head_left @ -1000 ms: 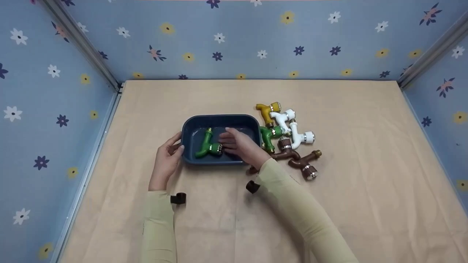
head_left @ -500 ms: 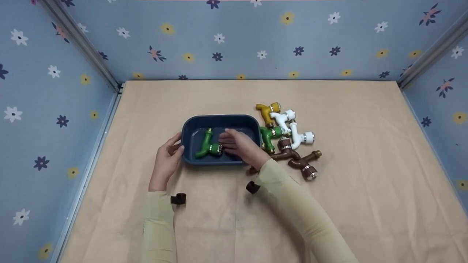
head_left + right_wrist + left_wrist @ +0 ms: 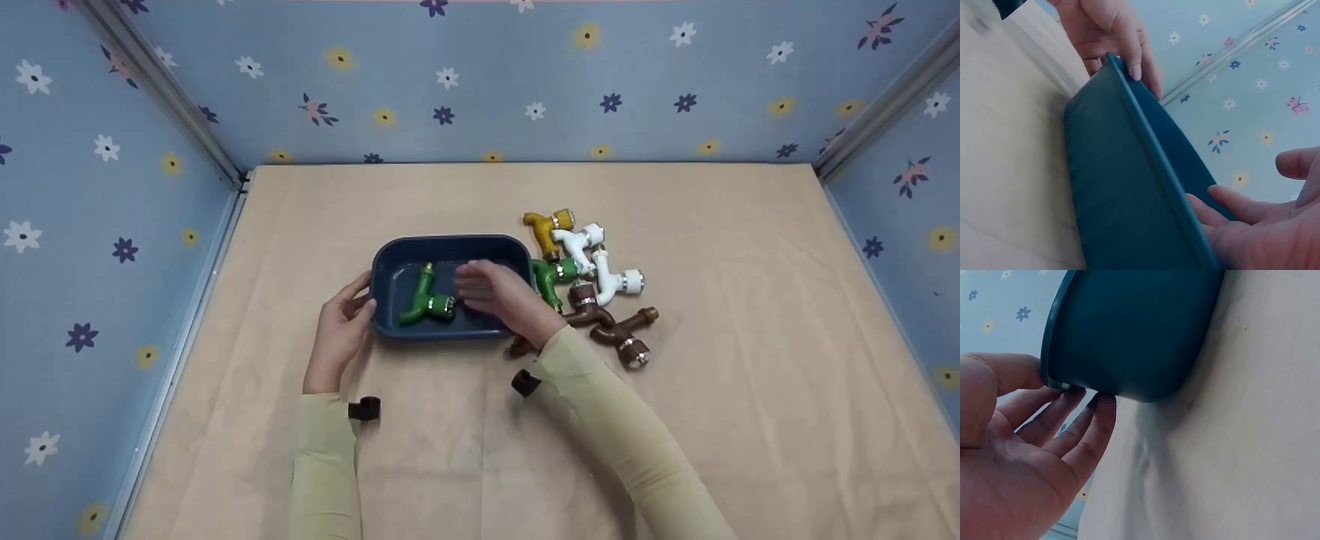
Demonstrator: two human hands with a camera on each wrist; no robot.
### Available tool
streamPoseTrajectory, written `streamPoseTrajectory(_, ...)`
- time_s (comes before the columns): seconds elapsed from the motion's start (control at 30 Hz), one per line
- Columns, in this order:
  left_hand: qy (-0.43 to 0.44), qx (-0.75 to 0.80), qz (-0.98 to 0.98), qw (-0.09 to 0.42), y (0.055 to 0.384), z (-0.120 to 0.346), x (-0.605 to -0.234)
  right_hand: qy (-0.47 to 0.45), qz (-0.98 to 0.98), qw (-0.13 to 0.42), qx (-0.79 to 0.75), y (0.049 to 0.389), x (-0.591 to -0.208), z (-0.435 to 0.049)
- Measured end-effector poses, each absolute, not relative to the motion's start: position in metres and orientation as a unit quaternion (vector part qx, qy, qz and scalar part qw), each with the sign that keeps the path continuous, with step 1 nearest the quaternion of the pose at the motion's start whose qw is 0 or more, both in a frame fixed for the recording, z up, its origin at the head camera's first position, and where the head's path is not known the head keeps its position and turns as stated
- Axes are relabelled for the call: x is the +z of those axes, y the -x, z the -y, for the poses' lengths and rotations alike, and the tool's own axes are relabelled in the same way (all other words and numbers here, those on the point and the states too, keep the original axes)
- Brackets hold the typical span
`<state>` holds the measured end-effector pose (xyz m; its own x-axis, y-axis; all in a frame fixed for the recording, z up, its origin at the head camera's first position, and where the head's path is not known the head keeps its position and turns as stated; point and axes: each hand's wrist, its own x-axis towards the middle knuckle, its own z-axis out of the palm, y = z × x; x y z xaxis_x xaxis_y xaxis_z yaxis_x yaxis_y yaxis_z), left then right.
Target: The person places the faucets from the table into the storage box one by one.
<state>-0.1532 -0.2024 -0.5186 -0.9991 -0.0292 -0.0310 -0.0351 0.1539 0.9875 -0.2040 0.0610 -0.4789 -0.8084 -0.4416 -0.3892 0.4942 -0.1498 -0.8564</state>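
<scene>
A dark blue plastic basin [image 3: 420, 335] stands on the cloth-covered table. Inside it, toward the left, lies a green faucet [image 3: 425, 289] with a silver-banded knob. My left hand [image 3: 337, 334] holds the basin's left end; in the right wrist view its thumb laps over the rim, and the left wrist view has its fingertips against the outer wall [image 3: 1129, 337]. My right hand [image 3: 506, 296] is over the basin's right half, fingers extended, just right of the faucet's knob and apart from it. Nothing is in that hand.
Right of the basin lie a yellow faucet [image 3: 551, 229], two white faucets [image 3: 611, 277], another green faucet [image 3: 551, 277] and brown faucets [image 3: 626, 334], partly overlapping. The right forearm partly hides one brown piece. Black wrist cameras [image 3: 365, 409] sit by both sleeves. Flowered walls enclose the table.
My right hand has shifted slightly right, widening the gap to the green faucet's knob. The left hand, basin and faucets stay as they were.
</scene>
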Motion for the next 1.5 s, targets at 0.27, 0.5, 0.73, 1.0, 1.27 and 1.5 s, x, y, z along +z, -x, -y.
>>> streamPoseTrajectory(0.27,0.028,0.638,-0.769,0.006,0.151,0.200,-0.510,0.000,-0.552,0.300,-0.778,0.200,-0.470,-0.073)
streamPoseTrajectory(0.5,0.024,0.632,-0.774,-0.001,0.155,0.204,-0.520,-0.006,-0.536,0.280,-0.796,0.195,-0.464,-0.080)
streamPoseTrajectory(0.73,0.024,0.632,-0.775,-0.002,0.156,0.203,-0.520,0.024,-0.541,0.275,-0.794,0.188,-0.455,-0.090)
streamPoseTrajectory(1.0,0.024,0.644,-0.765,0.004,0.151,0.200,-0.509,0.047,-0.529,0.273,-0.802,0.179,-0.446,-0.101)
streamPoseTrajectory(1.27,0.019,0.636,-0.772,0.002,0.144,0.194,-0.490,0.064,-0.520,0.261,-0.811,0.170,-0.439,-0.116)
streamPoseTrajectory(1.5,0.030,0.631,-0.775,0.012,0.143,0.193,-0.490,0.083,-0.512,0.248,-0.818,0.163,-0.435,-0.131)
